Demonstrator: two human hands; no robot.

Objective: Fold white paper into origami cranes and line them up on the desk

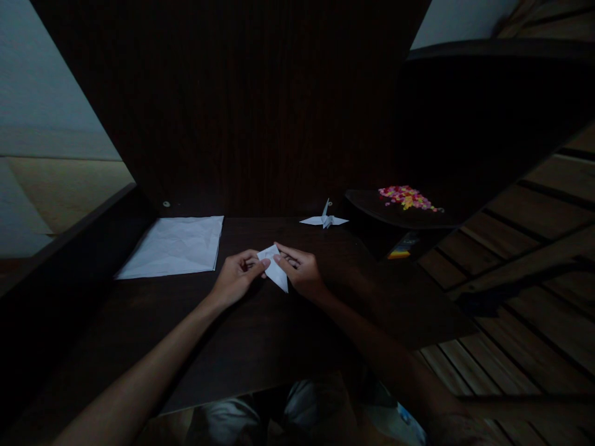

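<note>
Between both hands is a small white piece of folded paper [277, 274], kite-shaped, its long point hanging toward me. My left hand [236, 277] pinches its left edge, thumb on top and the other fingers curled behind. On the other edge, my right hand [301, 269] grips it with the thumb pressed on the front; the index finger reaches to the upper corner. The paper is held just above the dark desk. Beyond my right hand stands a finished white paper crane [325, 220] with wings spread.
White paper sheets [174, 246] lie at the left of the dark wooden desk [223, 347]. On a curved shelf [372, 206] at the right sits a pile of pink, red and yellow bits [409, 198]. A tall back panel [260, 111] rises behind, and a raised side board [69, 248] borders the left.
</note>
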